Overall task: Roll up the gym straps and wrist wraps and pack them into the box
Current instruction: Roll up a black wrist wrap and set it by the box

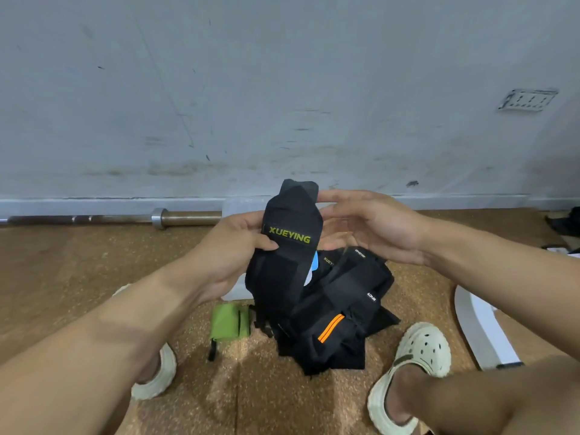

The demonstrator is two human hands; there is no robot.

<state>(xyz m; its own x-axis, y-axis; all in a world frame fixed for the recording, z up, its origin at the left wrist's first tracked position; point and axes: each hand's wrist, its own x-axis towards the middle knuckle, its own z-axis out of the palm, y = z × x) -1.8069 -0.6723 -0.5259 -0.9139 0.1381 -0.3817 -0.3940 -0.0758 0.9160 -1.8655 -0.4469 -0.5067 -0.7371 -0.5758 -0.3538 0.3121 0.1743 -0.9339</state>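
Barbell (pixel 110 218) lies along the wall base, beyond your left forearm. Your left hand (pixel 233 249) grips the black wrist wrap (pixel 290 246) marked XUEYING, thumb pressed on its front face. The wrap stands upright between both hands, its lower part hanging down. Your right hand (pixel 364 224) is relaxed, fingers straight, fingertips touching the wrap's upper edge. Below both hands, a green strap (pixel 229 321) lies beside the pile of black straps (pixel 339 312) on the floor. A translucent box (pixel 238 208) sits behind your left hand, mostly hidden.
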